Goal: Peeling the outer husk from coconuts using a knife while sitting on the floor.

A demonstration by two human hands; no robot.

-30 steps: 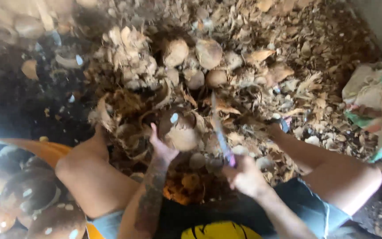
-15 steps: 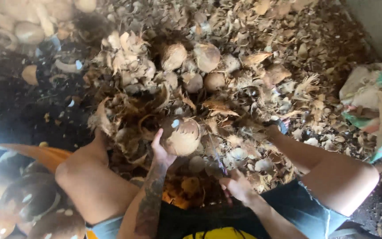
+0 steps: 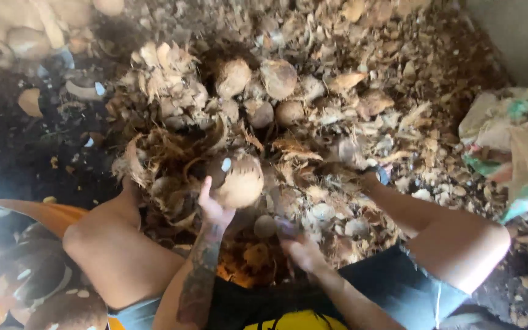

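Between knees: left hand [image 3: 214, 211] grips coconut [image 3: 238, 182].

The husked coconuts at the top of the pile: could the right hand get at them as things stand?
Probably yes: the right hand sits low and blurred, and only loose husk lies between it and those coconuts.

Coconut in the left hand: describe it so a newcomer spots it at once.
Start at the big heap of brown coconut husk scraps ahead of the seated person's bare knees. At its near edge, the tattooed left hand cups a round, pale tan husked coconut. Unlike the loose coconuts farther back, it is lifted in a grip and shows a small white chipped spot.
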